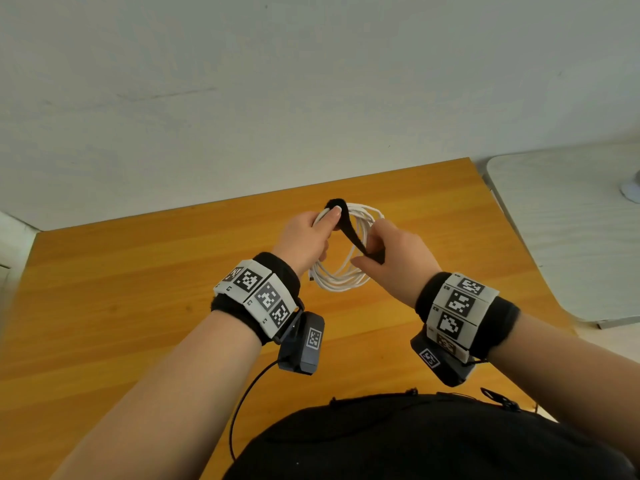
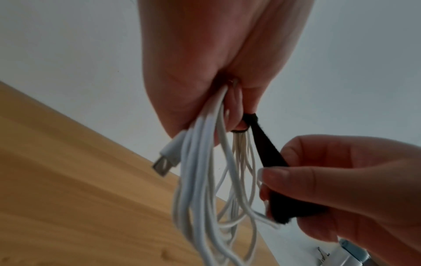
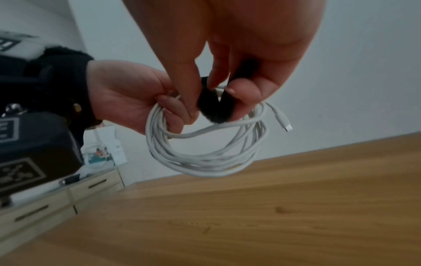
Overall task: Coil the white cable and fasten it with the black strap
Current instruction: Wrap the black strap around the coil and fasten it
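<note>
- My left hand [image 1: 304, 239] grips the coiled white cable [image 1: 341, 277] at its top, fingers curled round the bundled loops, thumb laid along them; coil hangs in the air above the wooden table [image 1: 138, 289], not touching it.
- My right hand [image 1: 398, 258] pinches the free end of the black strap [image 1: 349, 230] between thumb and fingers; strap loops over the top of the coil beside my left thumb and runs down to the pinch.
- USB-A plug [image 2: 164, 162] hangs out below my left palm; the smaller plug [image 3: 287, 128] sticks out on the coil's other side.
- Around: grey-white side table [image 1: 571, 237] off the table's right edge, a pale round base on it, cut by the frame. Low drawer unit [image 3: 56, 198] with dark handles beyond the table's left edge, white box and small items on top, too blurred to name.
- Writing: wristbands [image 1: 258, 294] carry square black-and-white marker tags with tiny letters, unreadable. No brand legible on the cable.
- In the way: my own fingers hide where the strap meets the cable.
- Room: table bare under the coil to its far edge; plain wall behind. Black wire [image 1: 242, 403] trails from the left wrist camera toward my black-clothed torso at the near edge.
</note>
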`<state>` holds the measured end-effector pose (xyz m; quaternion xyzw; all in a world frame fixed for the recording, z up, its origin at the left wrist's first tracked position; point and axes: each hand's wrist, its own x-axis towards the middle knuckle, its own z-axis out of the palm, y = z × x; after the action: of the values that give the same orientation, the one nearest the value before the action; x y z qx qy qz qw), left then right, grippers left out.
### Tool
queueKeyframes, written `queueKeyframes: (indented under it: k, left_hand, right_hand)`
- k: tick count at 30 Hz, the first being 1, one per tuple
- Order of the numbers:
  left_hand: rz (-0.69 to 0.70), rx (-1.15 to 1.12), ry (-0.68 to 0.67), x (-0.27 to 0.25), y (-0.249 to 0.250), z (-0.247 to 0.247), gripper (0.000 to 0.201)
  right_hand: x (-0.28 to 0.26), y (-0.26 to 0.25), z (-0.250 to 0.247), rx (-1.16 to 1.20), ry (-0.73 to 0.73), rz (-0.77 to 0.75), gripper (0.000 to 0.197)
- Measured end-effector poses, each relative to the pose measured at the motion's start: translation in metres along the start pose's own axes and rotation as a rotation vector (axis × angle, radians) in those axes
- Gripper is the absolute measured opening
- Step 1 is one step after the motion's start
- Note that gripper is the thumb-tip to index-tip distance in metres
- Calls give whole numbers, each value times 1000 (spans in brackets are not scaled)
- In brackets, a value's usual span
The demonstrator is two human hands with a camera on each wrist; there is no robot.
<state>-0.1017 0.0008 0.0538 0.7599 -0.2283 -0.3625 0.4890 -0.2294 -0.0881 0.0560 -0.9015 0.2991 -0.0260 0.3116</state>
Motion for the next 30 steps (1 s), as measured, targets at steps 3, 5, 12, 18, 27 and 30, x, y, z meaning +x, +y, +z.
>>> queueKeyframes:
  k: [3,5,12,18,27,30]
  left_hand:
    - [2,-7,51,3,-3,0,33]
    - [-22,-29,67,6,-7,-2,34]
    - [-57,-112,138,12,-16,-10,32]
    - [-109,-423,199,13,-16,-16,31]
    - [37,-126,74,7,-7,-11,40]
    - [121,87,61,3,-1,-15,39]
  right_hand:
    - [3,2,0,60,59,15,28]
    - [3,4,1,121,81,7,24]
    - [1,9,1,534,128,117,14]
    - [4,20,0,923,99,511,13]
    - [10,24,6,775,-121,487,7]
    - [12,25,2,414,-4,375,16]
